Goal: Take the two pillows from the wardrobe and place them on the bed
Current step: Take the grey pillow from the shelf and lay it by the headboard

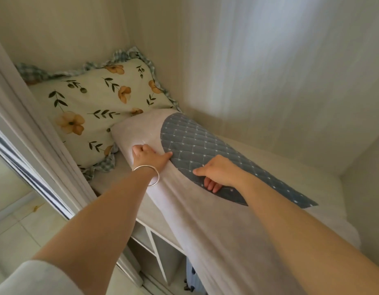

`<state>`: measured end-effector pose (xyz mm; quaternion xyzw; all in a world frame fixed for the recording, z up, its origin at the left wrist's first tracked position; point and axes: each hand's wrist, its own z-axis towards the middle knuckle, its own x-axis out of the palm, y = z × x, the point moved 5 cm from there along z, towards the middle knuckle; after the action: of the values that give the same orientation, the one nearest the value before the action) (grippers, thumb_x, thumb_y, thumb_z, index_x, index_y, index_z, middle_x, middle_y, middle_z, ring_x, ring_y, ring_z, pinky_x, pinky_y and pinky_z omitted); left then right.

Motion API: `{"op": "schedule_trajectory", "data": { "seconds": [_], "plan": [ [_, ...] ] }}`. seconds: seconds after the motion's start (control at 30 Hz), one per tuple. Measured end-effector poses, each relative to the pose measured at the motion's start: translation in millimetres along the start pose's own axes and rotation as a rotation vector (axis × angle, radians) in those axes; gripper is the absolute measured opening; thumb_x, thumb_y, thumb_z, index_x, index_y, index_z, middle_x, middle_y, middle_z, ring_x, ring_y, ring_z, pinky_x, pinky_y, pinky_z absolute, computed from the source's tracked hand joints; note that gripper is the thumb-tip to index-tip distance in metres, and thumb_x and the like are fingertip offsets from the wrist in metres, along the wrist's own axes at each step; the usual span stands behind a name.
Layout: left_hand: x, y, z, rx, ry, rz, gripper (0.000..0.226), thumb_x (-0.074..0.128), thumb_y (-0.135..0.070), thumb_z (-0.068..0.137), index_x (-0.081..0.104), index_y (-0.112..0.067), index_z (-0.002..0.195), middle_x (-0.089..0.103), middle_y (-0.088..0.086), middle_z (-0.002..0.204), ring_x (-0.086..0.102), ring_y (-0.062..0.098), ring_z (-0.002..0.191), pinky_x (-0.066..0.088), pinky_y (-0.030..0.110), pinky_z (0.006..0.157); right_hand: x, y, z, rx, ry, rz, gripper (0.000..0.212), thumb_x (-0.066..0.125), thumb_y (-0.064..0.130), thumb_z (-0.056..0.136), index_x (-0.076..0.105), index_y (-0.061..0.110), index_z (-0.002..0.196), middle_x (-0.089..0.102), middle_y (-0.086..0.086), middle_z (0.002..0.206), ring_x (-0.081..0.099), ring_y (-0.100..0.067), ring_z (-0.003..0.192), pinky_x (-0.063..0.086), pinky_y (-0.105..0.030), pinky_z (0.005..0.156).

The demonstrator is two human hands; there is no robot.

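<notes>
A long white pillow with a quilted grey-blue panel lies tilted on the upper wardrobe shelf, its near end hanging over the shelf's front edge toward me. My left hand, with a silver bangle at the wrist, grips its white side near the far end. My right hand clutches the grey-blue panel, fingers curled into the fabric. Behind it, a cream pillow printed with orange flowers and edged in a checked ruffle lies at the back left of the shelf, touching the long pillow's far end.
The shelf sits inside a pale wardrobe with its back wall close behind. A sliding-door frame runs down the left. Below are lower compartments and a tiled floor.
</notes>
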<state>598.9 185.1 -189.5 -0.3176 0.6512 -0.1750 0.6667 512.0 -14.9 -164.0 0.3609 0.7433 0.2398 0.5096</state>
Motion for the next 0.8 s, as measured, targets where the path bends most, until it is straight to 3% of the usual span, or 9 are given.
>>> {"op": "schedule_trajectory", "data": {
  "seconds": [0.07, 0.13, 0.23, 0.33, 0.43, 0.5, 0.57, 0.7, 0.8],
  "plan": [
    [5.6, -0.5, -5.6, -0.022, -0.055, -0.063, 0.067, 0.062, -0.060, 0.071, 0.045, -0.013, 0.114, 0.029, 0.004, 0.126, 0.032, 0.022, 0.125, 0.032, 0.034, 0.102, -6.3, -2.8, 2.3, -0.007, 0.014, 0.057, 0.031, 0.064, 0.037, 0.082, 0.067, 0.006, 0.084, 0.070, -0.005, 0.060, 0.065, -0.013, 0.048, 0.049, -0.022, 0.043],
    [8.0, 1.6, -13.3, -0.082, -0.114, -0.096, 0.078, 0.065, -0.062, 0.067, 0.039, -0.017, 0.125, 0.026, 0.005, 0.133, 0.025, 0.024, 0.131, 0.031, 0.040, 0.104, -22.7, -8.8, 7.5, -0.062, -0.101, -0.016, 0.019, 0.059, 0.033, 0.087, 0.067, 0.017, 0.086, 0.070, 0.000, 0.064, 0.065, -0.010, 0.051, 0.046, -0.020, 0.043],
    [8.2, 11.9, -24.8, -0.324, -0.146, -0.248, 0.106, 0.073, -0.065, 0.056, 0.021, -0.026, 0.139, 0.022, 0.010, 0.139, 0.029, 0.036, 0.129, 0.035, 0.049, 0.104, -55.3, -29.4, 18.4, -0.101, -0.457, -0.256, 0.022, 0.052, 0.027, 0.088, 0.071, 0.016, 0.091, 0.071, -0.003, 0.087, 0.061, -0.018, 0.073, 0.044, -0.026, 0.061],
    [15.1, 27.0, -38.0, -0.583, -0.089, -0.488, 0.123, 0.078, -0.065, 0.049, 0.014, -0.020, 0.144, 0.030, 0.016, 0.140, 0.042, 0.042, 0.120, 0.039, 0.052, 0.099, -75.1, -66.5, 39.4, 0.013, -0.597, -0.226, 0.027, 0.054, 0.031, 0.084, 0.068, 0.016, 0.101, 0.063, -0.013, 0.112, 0.056, -0.031, 0.100, 0.046, -0.036, 0.084],
    [31.1, 35.3, -54.1, -0.705, 0.129, -0.792, 0.115, 0.077, -0.068, 0.046, 0.036, -0.010, 0.136, 0.054, 0.016, 0.128, 0.055, 0.040, 0.111, 0.042, 0.056, 0.096, -84.6, -91.8, 64.6, 0.216, -0.496, -0.198, 0.043, 0.048, 0.048, 0.079, 0.065, 0.016, 0.101, 0.063, -0.014, 0.115, 0.054, -0.035, 0.105, 0.045, -0.038, 0.087],
    [38.4, 35.7, -61.0, -0.698, 0.272, -0.856, 0.087, 0.073, -0.070, 0.052, 0.058, -0.009, 0.111, 0.072, 0.016, 0.096, 0.069, 0.035, 0.083, 0.051, 0.052, 0.078, -86.4, -99.1, 79.5, 0.304, -0.362, -0.097, 0.057, 0.046, 0.058, 0.077, 0.063, 0.015, 0.112, 0.061, -0.014, 0.120, 0.057, -0.034, 0.101, 0.045, -0.036, 0.086],
    [39.7, 40.7, -64.3, -0.723, 0.307, -0.858, 0.070, 0.071, -0.071, 0.053, 0.059, -0.011, 0.089, 0.073, 0.013, 0.072, 0.070, 0.032, 0.061, 0.052, 0.042, 0.056, -84.9, -100.3, 94.6, 0.298, -0.215, 0.043, 0.061, 0.044, 0.060, 0.081, 0.062, 0.012, 0.116, 0.061, -0.016, 0.121, 0.059, -0.030, 0.096, 0.043, -0.034, 0.082],
    [46.3, 52.3, -59.1, -0.689, 0.349, -0.898, 0.086, 0.072, -0.073, 0.047, 0.059, -0.016, 0.109, 0.067, 0.015, 0.108, 0.065, 0.035, 0.094, 0.052, 0.053, 0.081, -83.7, -105.3, 113.0, 0.254, 0.010, 0.218, 0.056, 0.039, 0.061, 0.086, 0.069, 0.016, 0.102, 0.071, -0.013, 0.092, 0.067, -0.028, 0.079, 0.049, -0.032, 0.073],
    [52.2, 54.2, -55.3, -0.613, 0.349, -0.954, 0.084, 0.070, -0.072, 0.054, 0.060, -0.016, 0.117, 0.067, 0.016, 0.112, 0.063, 0.036, 0.101, 0.050, 0.052, 0.090, -86.6, -112.4, 122.2, 0.230, 0.018, 0.227, 0.052, 0.036, 0.060, 0.088, 0.070, 0.021, 0.089, 0.073, -0.007, 0.073, 0.068, -0.023, 0.068, 0.047, -0.028, 0.062]
  ]
}}
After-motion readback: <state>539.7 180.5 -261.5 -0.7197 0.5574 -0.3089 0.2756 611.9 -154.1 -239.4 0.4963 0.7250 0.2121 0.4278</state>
